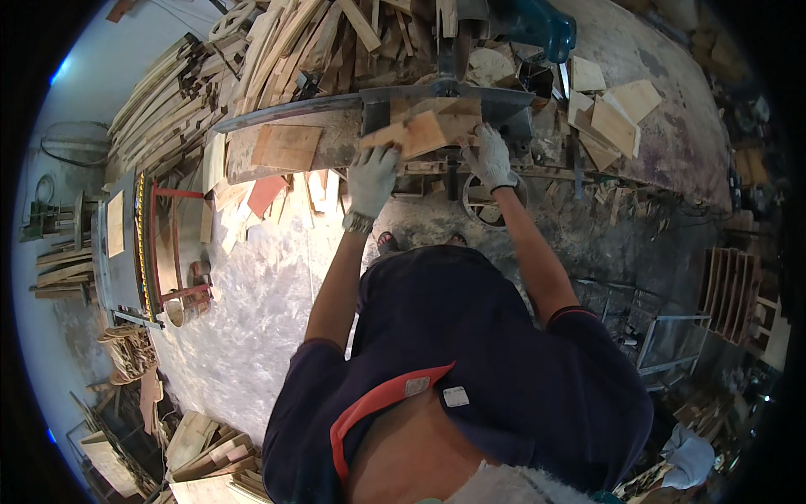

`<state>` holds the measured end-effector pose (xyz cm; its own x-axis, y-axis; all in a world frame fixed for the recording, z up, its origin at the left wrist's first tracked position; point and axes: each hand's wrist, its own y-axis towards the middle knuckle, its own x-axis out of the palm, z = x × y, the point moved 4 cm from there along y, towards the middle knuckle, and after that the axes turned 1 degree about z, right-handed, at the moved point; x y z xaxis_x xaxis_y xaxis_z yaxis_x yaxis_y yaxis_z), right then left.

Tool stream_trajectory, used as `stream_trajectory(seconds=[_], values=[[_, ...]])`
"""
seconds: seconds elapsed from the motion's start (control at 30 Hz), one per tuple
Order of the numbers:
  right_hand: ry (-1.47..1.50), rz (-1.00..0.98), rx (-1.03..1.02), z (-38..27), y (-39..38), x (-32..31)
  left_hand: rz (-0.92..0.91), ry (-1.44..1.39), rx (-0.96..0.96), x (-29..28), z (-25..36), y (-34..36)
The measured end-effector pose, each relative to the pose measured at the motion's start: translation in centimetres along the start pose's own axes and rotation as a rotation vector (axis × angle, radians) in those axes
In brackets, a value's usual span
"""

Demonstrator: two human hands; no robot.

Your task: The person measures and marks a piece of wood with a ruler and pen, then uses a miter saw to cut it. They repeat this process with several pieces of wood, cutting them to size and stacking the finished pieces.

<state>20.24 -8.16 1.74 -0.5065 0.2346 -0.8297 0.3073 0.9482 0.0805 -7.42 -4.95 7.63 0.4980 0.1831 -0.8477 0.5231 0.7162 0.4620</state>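
Note:
My left hand (pixel 372 181), in a whitish work glove, has its fingers curled at the left end of a light wooden board (pixel 426 134). That board is slightly blurred and lies slantwise over the machine's metal bed. My right hand (pixel 490 160), gloved too, is near the right end of the wood with its fingers apart; whether the fingertips touch it is hard to make out. Behind the board, another flat wood piece (pixel 457 107) rests against the upright part of the metal bed (pixel 508 105).
A long metal fence (pixel 290 111) runs left from the bed, with a loose wood panel (pixel 287 147) beside it. A green motor housing (pixel 541 29) stands behind. Cut boards (pixel 617 122) lie at right, stacked strips (pixel 159 105) at far left. A red-framed stand (pixel 178 244) is left.

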Motion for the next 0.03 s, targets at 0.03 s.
stream_trajectory(seconds=[0.03], values=[[-0.001, 0.001, -0.002, -0.15, 0.05, -0.20, 0.000, 0.058, 0.058, 0.73, 0.39, 1.27]])
